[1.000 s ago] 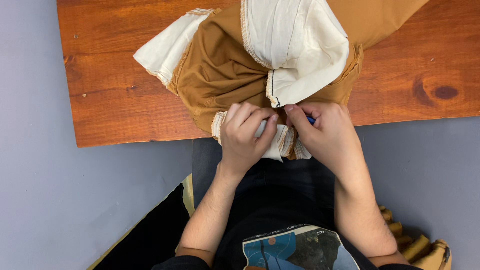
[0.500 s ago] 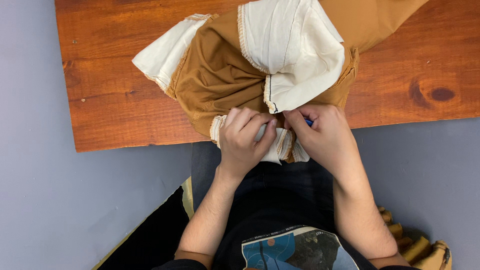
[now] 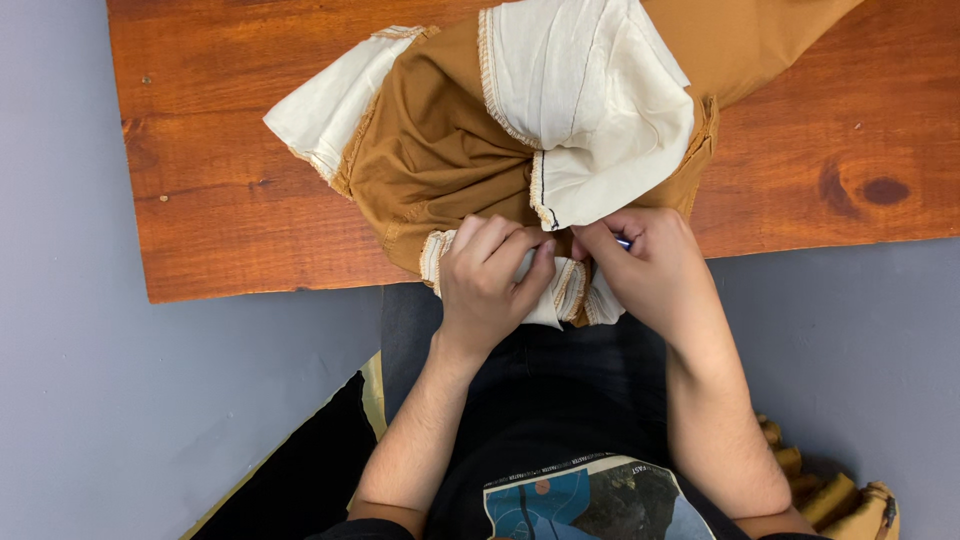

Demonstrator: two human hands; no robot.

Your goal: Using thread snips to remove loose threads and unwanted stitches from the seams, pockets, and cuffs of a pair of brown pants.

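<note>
Head view: against the frames half a second and one second earlier, very little has moved. Both hands remain at the near edge of the brown garment [image 3: 450, 160], pinched together over the same stretch of hem, and the cloth has kept its lie on the wooden table [image 3: 220, 200]. The apparent shift of the table edge is down to the camera, not the work. The judgement is that the fine work at the seam goes on in place, with no repositioning of the fabric.

The left hand [image 3: 490, 285] is curled shut on a fold of the pale hem lining [image 3: 555, 295], fingers bent over the top and thumb tucked beneath. The right hand [image 3: 655, 270] is closed too, fingertips meeting those of the left; a small blue-tipped tool [image 3: 624, 243] shows just past its knuckles. The tool is largely hidden, so its kind cannot be told for certain, and the working end is out of sight.

The garment lies inside out on the near part of the table, its lower edge hanging over the table's front toward the person's lap. It is tan-brown cotton with frayed, pale seam allowances. Two cream pocket bags are turned out on it: one [image 3: 590, 110] lies large and bunched at the top centre, the other [image 3: 330, 100] spreads flat to the left.
</note>
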